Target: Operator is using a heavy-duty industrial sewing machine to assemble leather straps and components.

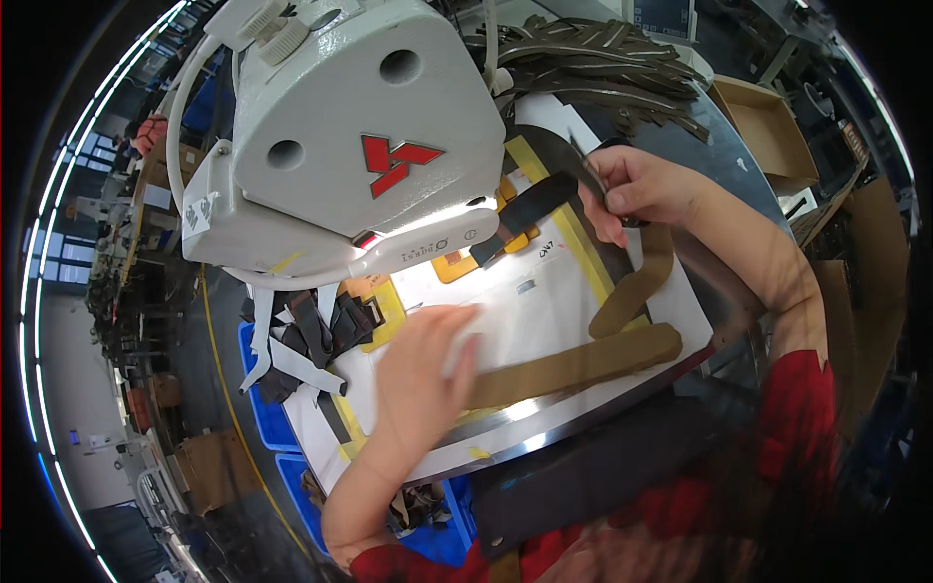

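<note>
My right hand is closed on a dark strap, which stretches left toward the sewing head of a large white sewing machine. A loop of olive-brown strap hangs below that hand; whether it is the same piece I cannot tell. My left hand is over the white work surface, slightly blurred. Its thumb and fingers are apart, with nothing visible between them. Beside it lies a long, flat khaki strip along the near edge. A yellow-orange plate shows partly beneath the machine head.
Many dark straps are heaped at the back of the table. Black strap pieces with buckles lie left of the work surface. Blue bins stand lower left. An open cardboard box is at the back right.
</note>
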Demonstrator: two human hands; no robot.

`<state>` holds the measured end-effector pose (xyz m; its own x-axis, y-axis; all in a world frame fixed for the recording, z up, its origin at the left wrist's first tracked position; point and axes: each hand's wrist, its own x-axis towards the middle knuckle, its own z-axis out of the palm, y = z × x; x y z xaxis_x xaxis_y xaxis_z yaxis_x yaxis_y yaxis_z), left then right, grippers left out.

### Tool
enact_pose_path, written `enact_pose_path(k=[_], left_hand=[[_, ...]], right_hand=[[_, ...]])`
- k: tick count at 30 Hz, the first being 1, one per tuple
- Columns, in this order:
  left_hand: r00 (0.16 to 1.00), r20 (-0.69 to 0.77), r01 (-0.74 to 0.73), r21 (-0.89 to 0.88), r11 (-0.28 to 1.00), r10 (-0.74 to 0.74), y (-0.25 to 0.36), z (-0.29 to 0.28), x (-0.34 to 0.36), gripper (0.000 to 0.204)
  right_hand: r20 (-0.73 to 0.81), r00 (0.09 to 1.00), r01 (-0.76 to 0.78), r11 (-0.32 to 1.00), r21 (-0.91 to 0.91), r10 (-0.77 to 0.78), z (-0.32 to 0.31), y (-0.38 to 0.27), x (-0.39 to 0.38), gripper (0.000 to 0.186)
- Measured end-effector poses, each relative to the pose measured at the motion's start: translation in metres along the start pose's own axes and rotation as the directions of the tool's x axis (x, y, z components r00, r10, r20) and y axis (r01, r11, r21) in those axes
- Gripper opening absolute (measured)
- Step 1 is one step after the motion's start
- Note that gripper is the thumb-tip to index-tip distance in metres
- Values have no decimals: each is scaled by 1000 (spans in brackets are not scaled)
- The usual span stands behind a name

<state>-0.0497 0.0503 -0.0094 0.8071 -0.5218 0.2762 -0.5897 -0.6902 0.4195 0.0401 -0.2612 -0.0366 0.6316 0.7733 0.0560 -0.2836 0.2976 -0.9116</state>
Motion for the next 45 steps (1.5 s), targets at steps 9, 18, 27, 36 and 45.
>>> enact_pose_path(k=[9,18,27,36,45], left_hand=[[960,62,-255,-202,946,272,68,127,94,29],[954,32,-175,-749,640,298,115,98,128,16],[900,390,357,-400,844,-196,9,51,59,20],[894,302,448,-561,696,-332,-6,47,41,12],[995,-49,-93,-111,989,88,-12,52,33,48]], right_hand=[[-251,880,395,915,-88,-404,-23,-50,-49,17],[-357,348,721,491,-488,-867,12,-145,-114,22],[-242,909,-25,534,-845,-341,43,-13,-7,16],[-238,957,-169,354,-920,-164,62,24,22,18],[-376,920,-391,208,-897,107,34,1,35,32]])
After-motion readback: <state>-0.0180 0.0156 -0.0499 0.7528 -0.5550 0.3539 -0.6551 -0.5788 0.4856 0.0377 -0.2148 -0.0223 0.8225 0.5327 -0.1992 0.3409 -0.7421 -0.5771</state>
